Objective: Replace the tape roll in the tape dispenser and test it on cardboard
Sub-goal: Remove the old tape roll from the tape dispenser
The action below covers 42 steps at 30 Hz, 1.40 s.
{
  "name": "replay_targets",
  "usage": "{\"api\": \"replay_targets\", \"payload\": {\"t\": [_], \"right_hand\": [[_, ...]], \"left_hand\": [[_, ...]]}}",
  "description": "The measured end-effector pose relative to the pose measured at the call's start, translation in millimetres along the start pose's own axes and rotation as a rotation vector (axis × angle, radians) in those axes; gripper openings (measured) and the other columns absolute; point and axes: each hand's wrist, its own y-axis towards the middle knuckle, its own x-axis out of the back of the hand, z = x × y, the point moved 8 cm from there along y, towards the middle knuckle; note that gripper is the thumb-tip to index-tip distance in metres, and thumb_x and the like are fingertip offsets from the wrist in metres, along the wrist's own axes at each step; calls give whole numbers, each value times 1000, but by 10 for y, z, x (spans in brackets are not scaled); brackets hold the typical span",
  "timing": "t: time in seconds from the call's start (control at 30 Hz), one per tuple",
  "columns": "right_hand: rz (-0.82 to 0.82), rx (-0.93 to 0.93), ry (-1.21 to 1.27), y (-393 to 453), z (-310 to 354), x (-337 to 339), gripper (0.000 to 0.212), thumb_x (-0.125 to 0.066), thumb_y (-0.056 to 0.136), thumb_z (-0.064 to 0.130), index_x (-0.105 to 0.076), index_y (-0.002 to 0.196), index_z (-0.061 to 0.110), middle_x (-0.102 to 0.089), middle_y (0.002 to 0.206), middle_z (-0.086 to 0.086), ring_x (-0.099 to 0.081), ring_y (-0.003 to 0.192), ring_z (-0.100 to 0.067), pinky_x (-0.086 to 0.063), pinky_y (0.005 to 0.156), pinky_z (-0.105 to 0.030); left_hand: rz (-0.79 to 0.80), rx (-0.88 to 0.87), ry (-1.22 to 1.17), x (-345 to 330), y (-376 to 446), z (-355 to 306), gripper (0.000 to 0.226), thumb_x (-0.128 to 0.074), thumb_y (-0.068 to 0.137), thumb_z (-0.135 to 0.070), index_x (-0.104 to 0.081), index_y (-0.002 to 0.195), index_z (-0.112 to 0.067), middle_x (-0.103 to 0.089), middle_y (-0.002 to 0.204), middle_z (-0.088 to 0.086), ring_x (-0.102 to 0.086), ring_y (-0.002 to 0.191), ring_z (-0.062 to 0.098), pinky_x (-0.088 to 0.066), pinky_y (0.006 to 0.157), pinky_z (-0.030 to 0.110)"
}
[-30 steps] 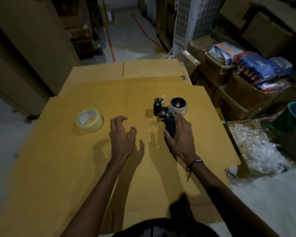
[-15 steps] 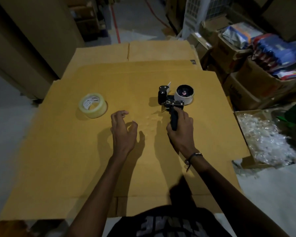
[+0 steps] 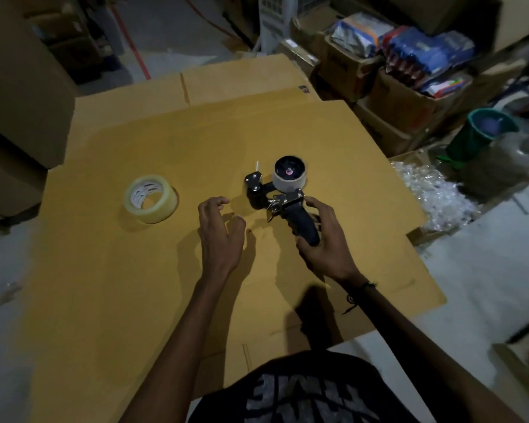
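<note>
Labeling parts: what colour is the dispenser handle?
Black handle, gripped by the right hand; head view shows it best.

Two hands (image 3: 220,236) (image 3: 327,248) — one tape dispenser (image 3: 275,193), one tape roll (image 3: 151,199), one cardboard sheet (image 3: 104,285).

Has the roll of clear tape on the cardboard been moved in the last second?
No. The tape roll lies at the same spot on the cardboard sheet, left of the left hand; only the camera shifted.

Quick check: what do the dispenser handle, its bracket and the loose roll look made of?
Handle: matte black, likely plastic or rubber, no glare. Bracket: bare metal, bright glints. Loose roll: clear glossy tape film, yellowish, on a white printed core, probably card.
</note>
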Motion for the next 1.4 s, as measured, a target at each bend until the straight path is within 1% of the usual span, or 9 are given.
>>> {"api": "replay_targets", "payload": {"t": [0.17, 0.3, 0.43, 0.57, 0.77, 0.87, 1.0, 1.2, 1.4], "right_hand": [[101, -70, 22, -236, -24, 91, 90, -83, 84, 8, -37, 159, 29, -50, 152, 5, -60, 132, -14, -55, 102, -23], [131, -107, -55, -178, -4, 167, 90, -89, 79, 12, -44, 155, 26, -54, 147, 1, -64, 124, -19, -59, 95, -36], [78, -211, -33, 45, 53, 98, 72, -84, 90, 35, -50, 152, 20, -60, 140, 0, -68, 113, -21, -59, 91, -36], [3, -228, -62, 173, 72, -33, 51, -77, 94, 49, -63, 132, 18, -67, 120, 4, -73, 101, -24, -61, 86, -44], [-74, -243, -29, 189, -16, -55, 43, -84, 88, 46, -64, 110, 14, -72, 112, -5, -72, 90, -20, -51, 61, -16], [-115, -159, -20, 213, 15, -14, 41, -87, 84, 45, -64, 103, 17, -69, 110, -5, -71, 96, -22, -59, 71, -28], [-112, 89, -107, 256, 294, 113, 43, -90, 83, 38, -65, 107, 13, -59, 109, -3, -56, 95, -9, -43, 74, -9], [-53, 238, -75, 439, 598, 243, 41, -89, 85, 37, -63, 110, 17, -58, 111, 3, -60, 98, -10, -50, 74, -17], [59, -72, 149, 536, 243, 232, 34, -91, 82, 38, -65, 100, 25, -73, 103, 7, -67, 60, -1, -48, 54, -17]], "left_hand": [[68, -62, -57, -26, -78, 13, 29, -55, 104, -32, -54, 131, -20, -46, 131, -5, -52, 120, 10, -49, 101, 52], [143, -87, -40, -125, -111, 40, 40, -51, 107, -38, -52, 142, -21, -49, 140, 0, -53, 127, 19, -48, 105, 49], [186, -93, -11, -220, -68, -15, 40, -55, 109, -32, -52, 147, -19, -50, 143, 3, -52, 127, 16, -47, 107, 40], [164, -84, 2, -222, -37, -45, 40, -58, 108, -28, -55, 145, -14, -52, 141, 5, -51, 122, 11, -47, 102, 32], [78, -4, 7, -208, -6, -36, 40, -65, 103, -22, -58, 141, -11, -58, 135, 8, -60, 117, 21, -51, 93, 37], [28, 31, 14, -196, 1, -34, 37, -66, 102, -21, -61, 138, -16, -61, 130, 5, -65, 114, 24, -55, 88, 40], [-24, 77, -3, -145, -50, 17, 36, -68, 100, -21, -62, 136, -20, -61, 129, 3, -66, 111, 24, -59, 88, 47], [-120, 112, -120, 20, -36, -176, 34, -72, 99, -20, -63, 132, -24, -63, 126, -1, -66, 108, 15, -49, 82, 18], [-136, 58, -99, 80, -7, -307, 40, -75, 97, -23, -64, 135, -24, -68, 119, -5, -67, 99, 10, -44, 73, 5]]}}
